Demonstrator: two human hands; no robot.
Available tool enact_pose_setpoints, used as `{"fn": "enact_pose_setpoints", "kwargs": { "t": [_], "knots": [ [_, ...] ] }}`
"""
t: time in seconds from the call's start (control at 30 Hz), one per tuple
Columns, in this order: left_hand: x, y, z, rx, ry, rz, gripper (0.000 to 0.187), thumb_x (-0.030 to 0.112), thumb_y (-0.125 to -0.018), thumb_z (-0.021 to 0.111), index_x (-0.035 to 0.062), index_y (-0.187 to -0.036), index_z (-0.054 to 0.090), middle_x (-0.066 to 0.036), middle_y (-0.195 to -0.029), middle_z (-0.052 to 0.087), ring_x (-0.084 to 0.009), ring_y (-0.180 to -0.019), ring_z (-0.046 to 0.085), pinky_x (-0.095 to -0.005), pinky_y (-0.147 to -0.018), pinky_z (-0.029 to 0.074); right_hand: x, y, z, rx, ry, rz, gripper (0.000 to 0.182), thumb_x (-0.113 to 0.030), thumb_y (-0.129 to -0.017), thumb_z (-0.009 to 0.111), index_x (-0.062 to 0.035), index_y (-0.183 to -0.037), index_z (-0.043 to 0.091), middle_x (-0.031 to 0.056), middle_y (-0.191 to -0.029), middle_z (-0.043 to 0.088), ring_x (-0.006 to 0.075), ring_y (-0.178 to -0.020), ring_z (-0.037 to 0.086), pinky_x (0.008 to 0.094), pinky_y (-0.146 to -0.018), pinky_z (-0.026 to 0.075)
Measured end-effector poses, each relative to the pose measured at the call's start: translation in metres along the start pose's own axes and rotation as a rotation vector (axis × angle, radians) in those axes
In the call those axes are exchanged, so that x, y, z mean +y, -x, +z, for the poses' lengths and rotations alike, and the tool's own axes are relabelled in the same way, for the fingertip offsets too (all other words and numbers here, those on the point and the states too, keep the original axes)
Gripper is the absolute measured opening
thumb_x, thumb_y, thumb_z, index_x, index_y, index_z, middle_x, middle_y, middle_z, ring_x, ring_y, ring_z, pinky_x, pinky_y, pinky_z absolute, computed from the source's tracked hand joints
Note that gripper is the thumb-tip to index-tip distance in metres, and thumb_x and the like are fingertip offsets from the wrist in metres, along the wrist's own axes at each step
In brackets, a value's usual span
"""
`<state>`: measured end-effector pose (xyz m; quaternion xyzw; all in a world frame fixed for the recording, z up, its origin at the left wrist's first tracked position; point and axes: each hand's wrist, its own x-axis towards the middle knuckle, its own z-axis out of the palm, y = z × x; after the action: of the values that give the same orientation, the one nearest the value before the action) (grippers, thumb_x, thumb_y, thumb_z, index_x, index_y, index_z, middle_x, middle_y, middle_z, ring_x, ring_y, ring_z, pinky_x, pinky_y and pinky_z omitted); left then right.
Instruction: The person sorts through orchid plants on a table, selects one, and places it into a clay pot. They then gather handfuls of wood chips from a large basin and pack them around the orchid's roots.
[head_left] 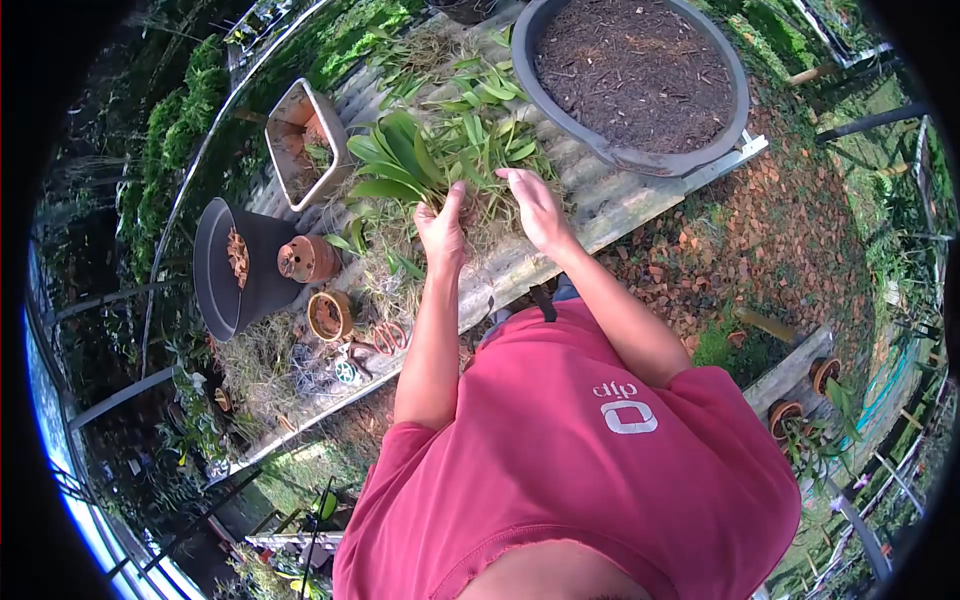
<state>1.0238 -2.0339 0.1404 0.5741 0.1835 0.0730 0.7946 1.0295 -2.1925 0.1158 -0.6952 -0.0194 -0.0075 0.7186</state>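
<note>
My left hand (pixel 440 229) is closed around the base of a leafy plant (pixel 395 155) with broad green, orchid-like leaves that fan out to the left and away from me. Just to its right, my right hand (pixel 540 212) has its fingers stretched toward the plant, with no object visible in it. Beneath and beyond both hands lies a pile of loose leafy plants (pixel 485 85) with pale, stringy roots. What the left fingertips press on at the plant's base is hidden.
A large round tub of dark soil (pixel 640 75) stands at the far right of the corrugated tabletop (pixel 590 205). On the left are a rectangular planter (pixel 337 165), a black pot (pixel 225 270), clay pots (pixel 330 315) and red-handled scissors (pixel 389 338).
</note>
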Motion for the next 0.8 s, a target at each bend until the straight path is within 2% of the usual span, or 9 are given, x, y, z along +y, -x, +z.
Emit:
{"fn": "enact_pose_setpoints", "kwargs": {
  "t": [0.1,0.17,0.23,0.3,0.37,0.47,0.57,0.73,0.8],
  "knots": [
    [0.001,-0.002,-0.014,0.081,-0.055,0.055,0.012,0.014,-0.093,0.076,0.0083,-0.103,0.072,0.001,-0.087,0.073,-0.0065,-0.070,0.065,-0.0244,-0.054,0.053,0.072,-0.014,-0.048,0.028,0.308,0.232,0.038,-0.030,-0.099,0.062,0.0013,-0.119,0.066,0.0203,-0.111,0.072,0.0316,-0.107,0.070,0.0401,-0.092,0.054],
    [-0.002,0.004,-0.024,0.159,-0.066,0.049,0.013,0.014,-0.093,0.076,0.0081,-0.103,0.072,0.000,-0.089,0.073,-0.0074,-0.070,0.065,-0.0250,-0.054,0.053,0.134,-0.025,-0.073,0.011,0.634,0.373,0.055,-0.025,-0.094,0.063,0.0058,-0.137,0.049,0.0301,-0.134,0.055,0.0424,-0.123,0.057,0.0472,-0.106,0.046],
    [-0.006,0.015,-0.029,0.236,-0.064,0.019,0.013,0.014,-0.093,0.077,0.0083,-0.104,0.072,0.000,-0.091,0.073,-0.0080,-0.070,0.065,-0.0256,-0.055,0.054,0.184,-0.043,-0.082,0.021,0.712,0.218,0.062,-0.015,-0.091,0.061,0.0093,-0.144,0.038,0.0366,-0.135,0.049,0.0490,-0.130,0.047,0.0513,-0.112,0.039],
    [-0.013,0.027,-0.032,0.279,-0.097,-0.020,0.017,0.014,-0.092,0.077,0.0085,-0.107,0.071,0.000,-0.093,0.073,-0.0085,-0.071,0.066,-0.0260,-0.054,0.055,0.197,-0.074,-0.082,-0.015,0.746,0.237,0.063,-0.010,-0.089,0.061,0.0115,-0.143,0.038,0.0347,-0.137,0.048,0.0488,-0.130,0.047,0.0518,-0.113,0.038],
    [-0.010,0.040,-0.022,0.301,-0.123,-0.051,0.018,0.015,-0.092,0.077,0.0080,-0.107,0.071,0.000,-0.093,0.073,-0.0087,-0.072,0.066,-0.0263,-0.055,0.055,0.241,-0.096,-0.083,-0.149,0.901,0.251,0.059,-0.016,-0.089,0.068,0.0044,-0.140,0.047,0.0269,-0.138,0.052,0.0443,-0.130,0.050,0.0496,-0.112,0.041],
    [-0.007,0.050,-0.015,0.331,-0.185,-0.080,0.015,0.016,-0.093,0.076,0.0066,-0.104,0.072,-0.001,-0.092,0.073,-0.0084,-0.075,0.066,-0.0268,-0.057,0.057,0.218,-0.102,-0.074,-0.252,1.000,0.607,0.052,-0.024,-0.087,0.075,-0.0081,-0.133,0.057,0.0189,-0.135,0.057,0.0380,-0.128,0.055,0.0464,-0.109,0.046],
    [-0.002,0.052,-0.014,0.336,-0.206,-0.084,0.016,0.017,-0.094,0.076,0.0057,-0.105,0.073,-0.002,-0.093,0.073,-0.0086,-0.076,0.066,-0.0264,-0.058,0.057,0.241,-0.106,-0.071,-0.230,0.967,0.556,0.045,-0.031,-0.086,0.080,-0.0169,-0.125,0.064,0.0138,-0.130,0.060,0.0330,-0.128,0.056,0.0444,-0.102,0.051],
    [-0.007,0.057,-0.018,0.370,-0.181,-0.093,0.017,0.017,-0.093,0.076,0.0065,-0.107,0.073,-0.003,-0.096,0.075,-0.0091,-0.077,0.067,-0.0268,-0.059,0.057,0.268,-0.102,-0.075,-0.074,0.566,0.359,0.029,-0.026,-0.088,0.079,-0.0051,-0.106,0.072,0.0142,-0.092,0.076,0.0300,-0.086,0.074,0.0397,-0.080,0.056],
    [-0.014,0.060,-0.022,0.374,-0.170,-0.099,0.018,0.017,-0.094,0.075,0.0061,-0.108,0.072,-0.004,-0.096,0.075,-0.0094,-0.077,0.067,-0.0271,-0.059,0.057,0.233,-0.103,-0.074,-0.060,0.451,0.245,0.025,-0.022,-0.090,0.077,-0.0041,-0.106,0.072,0.0141,-0.091,0.076,0.0278,-0.085,0.074,0.0371,-0.077,0.056]
  ]
}}
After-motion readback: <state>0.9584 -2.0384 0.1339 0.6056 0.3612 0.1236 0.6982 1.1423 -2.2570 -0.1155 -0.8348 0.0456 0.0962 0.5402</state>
